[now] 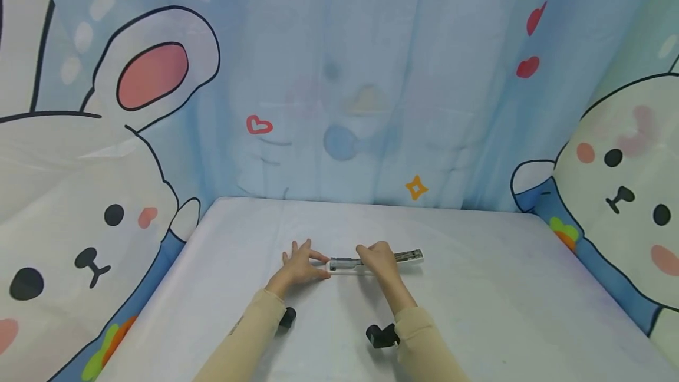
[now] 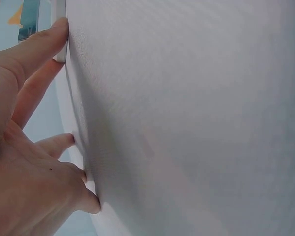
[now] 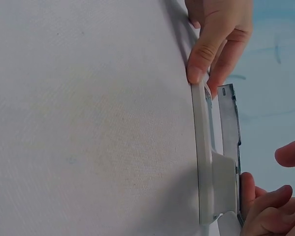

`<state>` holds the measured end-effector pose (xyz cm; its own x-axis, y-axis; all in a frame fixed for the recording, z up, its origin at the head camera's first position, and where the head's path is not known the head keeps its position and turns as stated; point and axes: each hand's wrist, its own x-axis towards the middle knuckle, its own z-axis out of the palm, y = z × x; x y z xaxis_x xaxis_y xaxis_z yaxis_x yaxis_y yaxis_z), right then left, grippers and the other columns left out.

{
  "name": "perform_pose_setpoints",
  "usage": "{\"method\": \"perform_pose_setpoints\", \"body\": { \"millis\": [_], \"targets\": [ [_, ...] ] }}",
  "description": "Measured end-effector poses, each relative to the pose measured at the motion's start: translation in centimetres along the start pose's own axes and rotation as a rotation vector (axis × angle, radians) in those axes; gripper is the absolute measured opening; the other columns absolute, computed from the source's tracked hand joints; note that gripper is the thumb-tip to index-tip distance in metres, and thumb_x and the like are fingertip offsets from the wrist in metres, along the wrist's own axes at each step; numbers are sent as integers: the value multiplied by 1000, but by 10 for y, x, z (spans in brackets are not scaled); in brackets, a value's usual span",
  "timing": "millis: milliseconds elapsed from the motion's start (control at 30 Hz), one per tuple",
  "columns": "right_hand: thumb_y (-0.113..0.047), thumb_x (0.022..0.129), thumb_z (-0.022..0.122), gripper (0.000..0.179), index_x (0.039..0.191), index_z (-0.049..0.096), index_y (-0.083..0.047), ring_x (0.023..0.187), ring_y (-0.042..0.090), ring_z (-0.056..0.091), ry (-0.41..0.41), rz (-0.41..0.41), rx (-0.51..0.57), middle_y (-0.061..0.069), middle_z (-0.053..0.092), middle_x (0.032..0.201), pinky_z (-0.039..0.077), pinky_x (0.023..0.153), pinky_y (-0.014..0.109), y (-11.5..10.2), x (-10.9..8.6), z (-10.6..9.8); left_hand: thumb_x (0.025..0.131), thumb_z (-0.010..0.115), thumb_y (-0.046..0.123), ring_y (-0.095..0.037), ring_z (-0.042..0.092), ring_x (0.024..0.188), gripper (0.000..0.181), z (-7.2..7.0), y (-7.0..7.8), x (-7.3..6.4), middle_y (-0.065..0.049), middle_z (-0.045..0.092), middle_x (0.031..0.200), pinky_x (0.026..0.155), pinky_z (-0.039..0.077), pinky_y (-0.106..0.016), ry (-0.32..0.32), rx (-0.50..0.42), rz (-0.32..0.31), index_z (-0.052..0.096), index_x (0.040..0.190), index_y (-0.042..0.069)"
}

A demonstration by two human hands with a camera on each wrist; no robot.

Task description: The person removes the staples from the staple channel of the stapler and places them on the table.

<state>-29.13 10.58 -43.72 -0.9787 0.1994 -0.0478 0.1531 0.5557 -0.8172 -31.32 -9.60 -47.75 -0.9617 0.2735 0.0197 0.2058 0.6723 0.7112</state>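
Left hand [image 1: 300, 265] pinches base [image 3: 203, 157] at 9 o'clock; right hand [image 1: 379, 258] at bar [image 3: 230, 123], can't tell grip. Probably light, stiff; hold ends.

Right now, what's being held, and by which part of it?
Left hand pinches the white base by its left end. Right hand is at the metal strip; whether it grips can't be told.

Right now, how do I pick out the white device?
On the white table, the left hand holds one end of a narrow white device; the right hand is further along it. Unlike the black wrist gear, it's long and pale, with a metal strip.
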Motion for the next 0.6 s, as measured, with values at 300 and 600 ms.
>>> {"method": "perform_pose_setpoints", "body": {
  "millis": [300,600],
  "targets": [
    [-10,79,63,22,91,70,7,88,33,63,14,-27,7,19,69,93,53,77,46,2,1,2,78,83,25,-53,-1,145,30,-2,2,-1,-28,21,158,111,-4,-70,-11,-20,6,77,105,12],
    [-2,79,68,11,87,73,3,88,31,62,-18,-55,-1,17,70,92,52,76,44,4,2,6,77,84,31,-56,-3,143,30,1,-6,1,-30,23,156,109,-6,-72,-5,-53,38,79,101,14]
  ]
}}
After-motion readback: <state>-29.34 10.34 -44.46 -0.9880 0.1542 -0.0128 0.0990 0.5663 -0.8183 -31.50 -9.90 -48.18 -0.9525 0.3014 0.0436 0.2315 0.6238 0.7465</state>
